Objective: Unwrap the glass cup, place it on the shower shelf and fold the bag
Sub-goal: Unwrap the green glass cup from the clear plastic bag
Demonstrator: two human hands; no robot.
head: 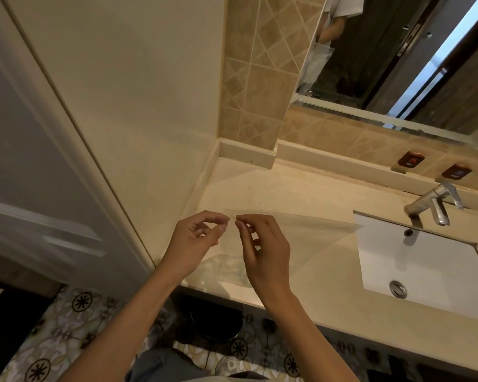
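Note:
A clear plastic bag (309, 232) hangs over the beige counter (329, 268), spread out toward the sink. My left hand (196, 238) pinches its top edge between thumb and fingertips. My right hand (262, 244) pinches the same edge right beside it, so both sets of fingertips nearly meet. The bag's lower part looks crumpled on the counter under my hands. No glass cup is in view.
A white sink (425, 260) with a chrome faucet (433, 202) lies to the right. A mirror (398, 56) hangs above the tiled backsplash. A white door (39, 161) stands at left. Below the counter sits a dark bin (215, 318) on patterned floor.

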